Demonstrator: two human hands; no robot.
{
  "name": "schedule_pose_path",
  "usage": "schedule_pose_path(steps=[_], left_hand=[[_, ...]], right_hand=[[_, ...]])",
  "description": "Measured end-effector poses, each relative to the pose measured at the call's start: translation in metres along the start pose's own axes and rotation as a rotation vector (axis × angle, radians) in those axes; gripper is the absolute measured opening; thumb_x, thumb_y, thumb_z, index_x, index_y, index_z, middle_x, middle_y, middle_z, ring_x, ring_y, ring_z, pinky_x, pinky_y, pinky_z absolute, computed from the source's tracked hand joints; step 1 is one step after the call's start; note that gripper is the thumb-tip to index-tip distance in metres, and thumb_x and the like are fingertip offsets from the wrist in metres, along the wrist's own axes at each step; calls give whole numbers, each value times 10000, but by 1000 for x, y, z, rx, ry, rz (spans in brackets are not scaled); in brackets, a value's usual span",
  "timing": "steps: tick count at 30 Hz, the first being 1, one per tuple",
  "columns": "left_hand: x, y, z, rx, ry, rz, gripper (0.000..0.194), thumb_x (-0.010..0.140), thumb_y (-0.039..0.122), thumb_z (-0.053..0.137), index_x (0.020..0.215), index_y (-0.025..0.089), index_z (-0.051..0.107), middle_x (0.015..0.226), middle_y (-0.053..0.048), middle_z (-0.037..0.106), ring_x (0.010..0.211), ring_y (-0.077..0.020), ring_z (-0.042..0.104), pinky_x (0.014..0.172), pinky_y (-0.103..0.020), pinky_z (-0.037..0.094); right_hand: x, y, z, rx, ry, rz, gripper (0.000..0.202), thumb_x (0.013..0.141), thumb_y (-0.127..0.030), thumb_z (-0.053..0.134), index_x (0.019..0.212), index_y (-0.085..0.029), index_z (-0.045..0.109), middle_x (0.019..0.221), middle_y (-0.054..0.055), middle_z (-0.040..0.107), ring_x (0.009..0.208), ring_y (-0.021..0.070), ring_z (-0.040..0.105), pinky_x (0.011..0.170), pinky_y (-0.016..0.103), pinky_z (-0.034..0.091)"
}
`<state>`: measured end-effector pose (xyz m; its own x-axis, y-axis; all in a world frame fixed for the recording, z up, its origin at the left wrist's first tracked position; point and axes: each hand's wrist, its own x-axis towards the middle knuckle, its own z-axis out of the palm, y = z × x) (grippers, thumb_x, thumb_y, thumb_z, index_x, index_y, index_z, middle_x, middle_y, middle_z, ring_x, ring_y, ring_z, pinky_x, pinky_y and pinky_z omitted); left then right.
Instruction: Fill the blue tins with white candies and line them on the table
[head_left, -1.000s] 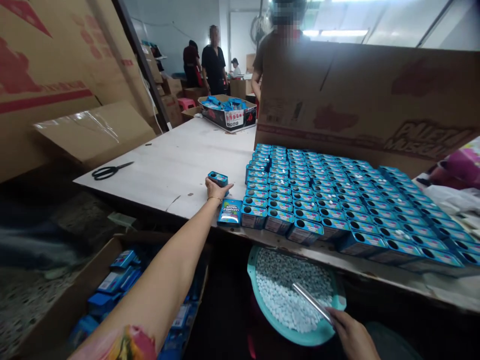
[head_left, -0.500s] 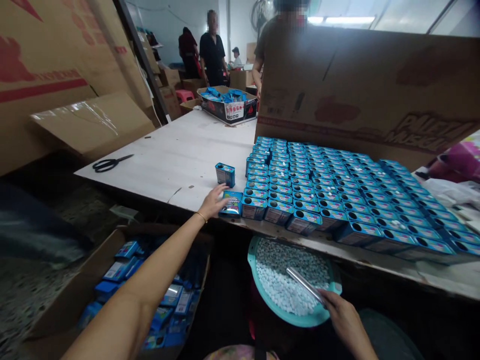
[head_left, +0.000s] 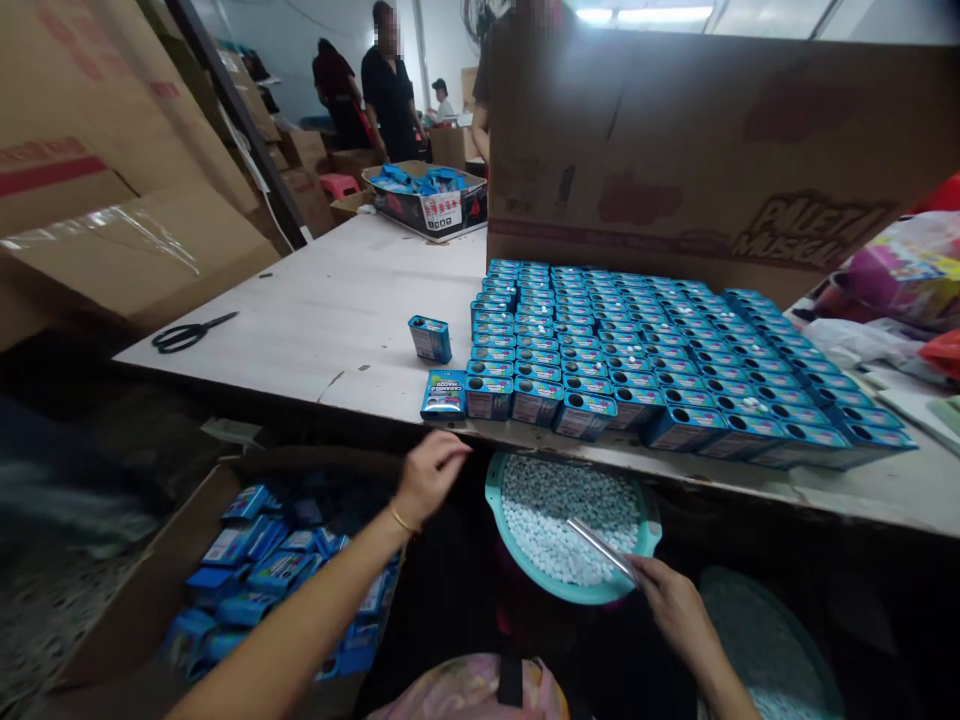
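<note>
The person's left hand (head_left: pixel 429 478) has withdrawn from the worktop (head_left: pixel 330 300) and is now before its front edge, over the dark space between the open cardboard box (head_left: pixel 154 570) of blue packs and the turquoise round plastic basin (head_left: pixel 581 593). It is empty, its fingers loosely bent. One second ago, this hand was gripping the blue rectangular container with a dark opening in its top (head_left: pixel 429 342); now this container stands upright and alone on the worktop, released, a little to the left of the dense rows of blue printed containers (head_left: pixel 536 402). Nearer to the edge lies the flat blue printed pack (head_left: pixel 443 396), just beside the first row; the left hand was at it half a second ago, and now is apart from it.

The right hand (head_left: pixel 670 592) stays closed on the shiny metal tube (head_left: pixel 596 543), as before. The far end of the tube is over the small white pellets (head_left: pixel 540 520) in the basin — whether it touches them, I cannot tell well.
</note>
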<state>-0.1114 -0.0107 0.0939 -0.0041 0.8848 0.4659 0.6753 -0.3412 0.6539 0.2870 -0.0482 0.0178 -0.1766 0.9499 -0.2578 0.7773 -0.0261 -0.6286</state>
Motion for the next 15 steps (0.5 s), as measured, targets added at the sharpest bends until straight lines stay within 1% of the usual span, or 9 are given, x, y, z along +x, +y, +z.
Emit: schedule_pose_path(steps=[1, 2, 4, 6, 7, 9, 11, 13, 15], left_hand=[[-11, 16, 14, -63, -90, 16, 212, 783, 173, 469, 926, 215, 620, 973, -50, 574, 873, -135, 558, 795, -276, 459], [-18, 27, 25, -98, -133, 15, 246, 788, 166, 455, 977, 220, 604, 1033, -58, 560, 888, -134, 559, 795, -276, 464], [-19, 32, 30, -88, -74, -37, 284, 795, 156, 431, 1026, 234, 576, 1065, -60, 548, 944, -147, 545, 837, -301, 452], [-3, 17, 16, 12, 35, -77, 363, 768, 166, 464, 1121, 236, 515, 1135, -71, 513, 1059, -185, 488, 924, -355, 398], [10, 5, 4, 80, 51, -67, 458, 734, 180, 510, 1187, 231, 462, 1204, -81, 470, 1136, -215, 428, 972, -387, 348], [41, -24, -20, 207, -47, 15, 678, 615, 226, 637, 1252, 216, 407, 1344, -94, 332, 1261, -294, 241, 1048, -454, 197], [69, -51, -34, 268, -222, 71, 842, 472, 259, 735, 1251, 220, 419, 1371, -102, 297, 1290, -350, 121, 1053, -496, 130], [83, -70, -37, 278, -362, 119, 890, 409, 243, 761, 1237, 207, 436, 1363, -117, 315, 1291, -362, 106, 1052, -501, 123], [78, -78, -36, 280, -394, 145, 811, 456, 195, 728, 1218, 190, 452, 1351, -120, 339, 1287, -338, 155, 1059, -483, 129]], right_hand=[[2, 1, 1, 3, -2, -4, 352, 778, -374, 398, 991, -243, 647, 1017, 26, 652, 961, 205, 577, 834, 279, 427], [4, 1, 1, 6, -3, -8, 353, 775, -378, 401, 987, -241, 648, 1013, 28, 653, 955, 205, 579, 834, 279, 428], [7, 3, 0, 12, 3, -13, 357, 772, -389, 406, 989, -240, 647, 1012, 29, 653, 951, 204, 581, 837, 279, 428], [9, 5, -1, 29, 12, -17, 361, 768, -400, 413, 994, -240, 646, 1016, 29, 652, 955, 203, 580, 839, 278, 428], [10, 5, -2, 40, 17, -19, 361, 765, -401, 418, 990, -238, 648, 1014, 31, 653, 954, 203, 580, 837, 277, 429], [10, 2, -2, 65, 24, -19, 359, 759, -397, 423, 974, -229, 656, 1004, 37, 658, 945, 205, 585, 831, 278, 434], [12, -2, 0, 80, 26, -26, 363, 760, -388, 414, 967, -218, 658, 1000, 44, 658, 944, 205, 585, 837, 280, 433], [14, -6, 4, 80, 19, -38, 376, 763, -391, 401, 975, -210, 654, 1018, 47, 652, 962, 203, 577, 853, 279, 425], [16, -4, 8, 70, 4, -47, 393, 759, -413, 396, 986, -216, 649, 1044, 42, 642, 987, 204, 566, 868, 278, 419]])
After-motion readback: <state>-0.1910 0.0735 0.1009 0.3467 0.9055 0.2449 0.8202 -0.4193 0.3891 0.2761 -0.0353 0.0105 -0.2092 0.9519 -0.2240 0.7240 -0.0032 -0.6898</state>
